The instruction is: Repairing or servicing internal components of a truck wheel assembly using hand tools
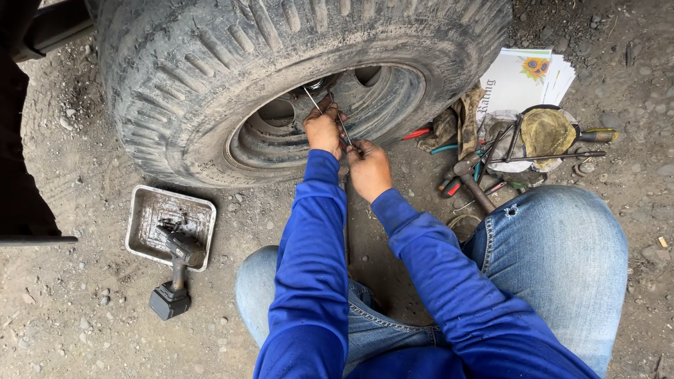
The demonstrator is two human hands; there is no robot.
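One large, mud-caked black rubber tyre point(210, 77) on its grey steel rim point(379, 98) is filling the top of the view, and everything else is lying around it on the gravel. Two hands in blue sleeves are working at the rim's lower edge. The left hand point(324, 130) is closing its fingers around one thin, bent metal rod point(314, 100) that is slanting up toward the rim's centre. The right hand point(369, 168), just below and to the right of the left one and touching it, is pinching one slim metal tool point(344, 130) whose tip is pointing up at the rim; whether this tool and the rod are joined cannot be told. Two knees in faded blue jeans are spreading out below the tyre.

Below the tyre's left side, one dented square metal tray point(151, 210) is sitting on the ground, and one black cordless impact driver point(175, 274) is leaning with its nose in the tray and its battery on the gravel. To the right of the tyre, one stack of white printed papers point(526, 77) is lying under a heap of hand tools: one wooden-handled hammer point(472, 181), one long steel bar point(554, 157), one yellowish dirty cloth point(546, 130) and several red- and green-handled tools too jumbled to count.
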